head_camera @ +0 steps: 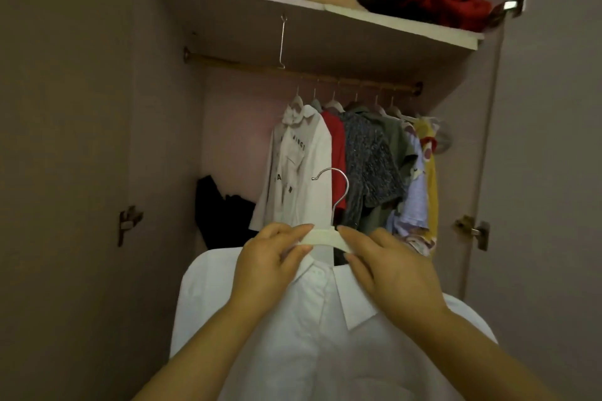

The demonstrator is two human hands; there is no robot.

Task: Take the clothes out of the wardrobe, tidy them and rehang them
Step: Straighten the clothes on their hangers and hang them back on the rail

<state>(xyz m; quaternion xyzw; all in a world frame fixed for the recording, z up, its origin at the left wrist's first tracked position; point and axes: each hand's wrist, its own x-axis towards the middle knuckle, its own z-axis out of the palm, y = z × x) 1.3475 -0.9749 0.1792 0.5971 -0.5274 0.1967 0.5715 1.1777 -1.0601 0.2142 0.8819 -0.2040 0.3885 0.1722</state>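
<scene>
A white collared shirt (312, 329) hangs on a cream hanger (324, 237) with a metal hook, held up in front of the open wardrobe. My left hand (270, 262) pinches the hanger's left shoulder and the collar. My right hand (387, 265) pinches the hanger's right shoulder at the collar. Behind, several garments hang on the wooden rail (293, 73): a white printed shirt (299, 169), a red one (337, 156), a grey patterned one (368, 159), then green, pale blue and yellow ones.
The left stretch of the rail holds only a metal support hook (282, 42). A shelf (325, 11) above carries piled dark, red and cream clothes. A black garment (221, 208) lies low at the wardrobe's left. Door hinges (475, 231) stick out on both sides.
</scene>
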